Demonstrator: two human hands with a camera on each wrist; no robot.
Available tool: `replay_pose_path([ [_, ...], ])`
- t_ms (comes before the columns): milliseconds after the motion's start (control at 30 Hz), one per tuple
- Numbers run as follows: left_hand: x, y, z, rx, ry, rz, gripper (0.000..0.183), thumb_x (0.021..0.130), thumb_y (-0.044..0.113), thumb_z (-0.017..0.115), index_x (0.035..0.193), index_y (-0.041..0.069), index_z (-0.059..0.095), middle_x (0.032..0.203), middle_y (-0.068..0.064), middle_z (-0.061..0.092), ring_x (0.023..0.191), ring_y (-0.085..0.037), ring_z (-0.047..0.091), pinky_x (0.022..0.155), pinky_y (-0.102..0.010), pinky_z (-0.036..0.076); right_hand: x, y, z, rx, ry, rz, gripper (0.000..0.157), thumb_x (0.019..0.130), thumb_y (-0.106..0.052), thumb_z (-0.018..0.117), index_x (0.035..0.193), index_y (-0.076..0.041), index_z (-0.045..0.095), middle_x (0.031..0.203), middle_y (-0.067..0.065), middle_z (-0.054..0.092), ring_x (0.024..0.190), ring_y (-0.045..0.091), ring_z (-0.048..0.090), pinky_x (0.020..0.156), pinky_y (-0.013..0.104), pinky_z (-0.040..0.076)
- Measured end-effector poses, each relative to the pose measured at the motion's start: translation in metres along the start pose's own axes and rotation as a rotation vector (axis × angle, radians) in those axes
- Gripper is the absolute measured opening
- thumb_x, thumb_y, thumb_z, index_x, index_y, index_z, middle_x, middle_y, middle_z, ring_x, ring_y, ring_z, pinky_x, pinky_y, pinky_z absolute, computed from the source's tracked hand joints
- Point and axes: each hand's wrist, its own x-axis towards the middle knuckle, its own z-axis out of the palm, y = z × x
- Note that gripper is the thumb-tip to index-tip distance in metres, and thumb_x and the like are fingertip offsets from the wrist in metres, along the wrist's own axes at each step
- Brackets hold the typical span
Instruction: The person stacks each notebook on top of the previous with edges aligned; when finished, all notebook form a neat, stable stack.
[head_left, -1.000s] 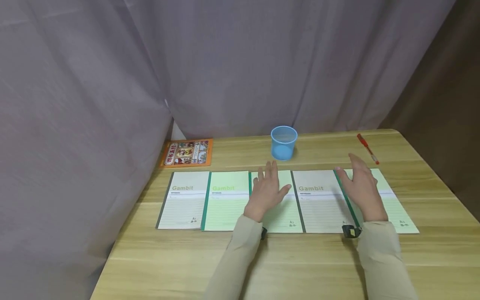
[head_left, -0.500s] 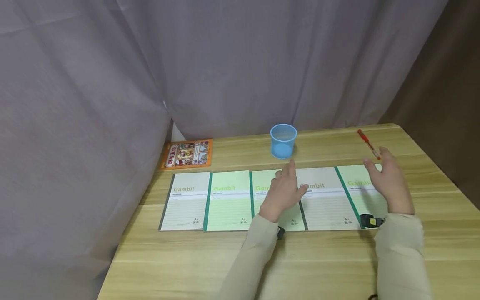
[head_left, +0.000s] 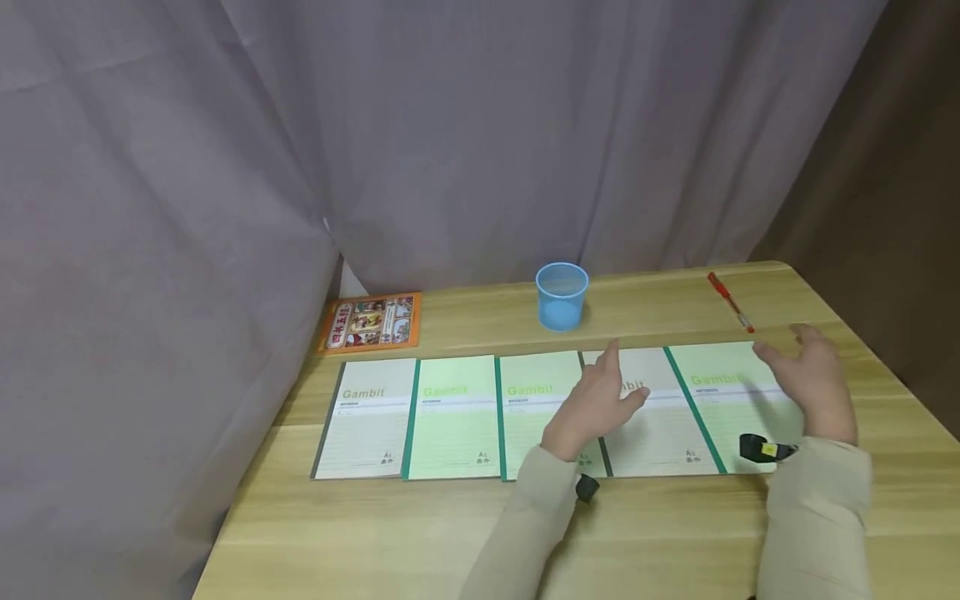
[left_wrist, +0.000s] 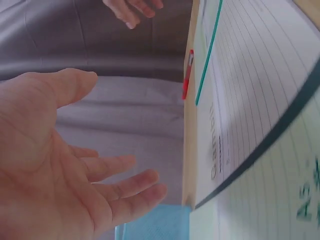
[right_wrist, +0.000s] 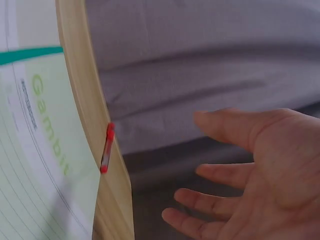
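Currently seeing left hand (head_left: 596, 406) above left part of white notebook (head_left: 667, 437) (fourth from left), right hand (head_left: 817, 385) above right edge of end green notebook (head_left: 738, 421); both hands spread wide. Got five notebooks (head_left: 528, 429) in one row on wooden surface (head_left: 375, 533). Farther back, got orange booklet (head_left: 371, 323) at left, blue cup (head_left: 562, 310) mid, red pen (head_left: 729, 302) at right, then gray curtain (head_left: 465, 167) behind.

Notebooks (head_left: 531, 429) smooth paper; cup (head_left: 561, 308) plastic; table (head_left: 375, 533) wood-grained; curtain (head_left: 465, 142) matt cloth.
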Motion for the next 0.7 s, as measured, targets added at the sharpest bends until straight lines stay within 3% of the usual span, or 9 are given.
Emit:
replay_pose_path([
  [167, 0.000, 0.007, 0.006, 0.066, 0.014, 0.007, 0.079, 0.102, 0.043, 0.055, 0.159, 0.000, 0.020, 0.158, -0.011, 0.040, 0.138, -0.034, 0.044, 0.108, -0.033, 0.043, -0.004, 0.016, -0.006, 0.018, -0.046, 0.058, 0.075, 0.105, -0.037, 0.043, 0.147, 0.021, 0.020, 0.142, 0.050, 0.026, 0.128, 0.066, 0.029, 0.099, 0.073, 0.031],
  [267, 0.001, 0.011, 0.008, 0.114, 0.007, 0.022, 0.078, 0.102, 0.043, 0.055, 0.158, -0.002, 0.023, 0.153, -0.009, 0.046, 0.133, -0.030, 0.051, 0.105, -0.029, 0.045, -0.007, 0.024, -0.009, 0.000, -0.086, 0.071, 0.075, 0.104, -0.038, 0.042, 0.143, 0.024, 0.024, 0.138, 0.050, 0.029, 0.124, 0.064, 0.033, 0.096, 0.071, 0.034],
  [367, 0.002, 0.016, 0.009, 0.122, -0.009, 0.027, 0.078, 0.102, 0.044, 0.055, 0.157, -0.003, 0.025, 0.142, -0.009, 0.058, 0.130, -0.026, 0.054, 0.102, -0.027, 0.047, -0.007, 0.031, -0.012, -0.035, -0.125, 0.074, 0.075, 0.104, -0.038, 0.042, 0.140, 0.025, 0.025, 0.135, 0.051, 0.030, 0.121, 0.064, 0.035, 0.095, 0.069, 0.035],
  [500, 0.005, 0.022, 0.011, 0.069, -0.052, 0.022, 0.080, 0.101, 0.047, 0.056, 0.158, 0.000, 0.025, 0.114, -0.008, 0.072, 0.120, -0.017, 0.061, 0.092, -0.025, 0.052, -0.007, 0.042, -0.014, -0.034, -0.180, 0.092, 0.078, 0.104, -0.039, 0.043, 0.140, 0.027, 0.023, 0.137, 0.051, 0.026, 0.122, 0.067, 0.030, 0.096, 0.072, 0.033],
  [600, 0.007, 0.025, 0.014, 0.016, -0.066, 0.008, 0.080, 0.101, 0.046, 0.057, 0.159, 0.003, 0.024, 0.113, -0.008, 0.072, 0.113, -0.012, 0.063, 0.087, -0.023, 0.052, -0.005, 0.051, -0.013, -0.025, -0.220, 0.109, 0.080, 0.104, -0.041, 0.044, 0.139, 0.027, 0.022, 0.139, 0.051, 0.023, 0.124, 0.068, 0.026, 0.096, 0.074, 0.031],
  [700, 0.008, 0.027, 0.022, -0.013, -0.065, 0.003, 0.078, 0.100, 0.044, 0.058, 0.158, 0.002, 0.025, 0.128, -0.009, 0.067, 0.115, -0.012, 0.062, 0.089, -0.022, 0.051, -0.005, 0.060, -0.010, -0.015, -0.267, 0.120, 0.081, 0.103, -0.042, 0.044, 0.139, 0.027, 0.021, 0.140, 0.052, 0.019, 0.125, 0.069, 0.023, 0.096, 0.074, 0.030],
])
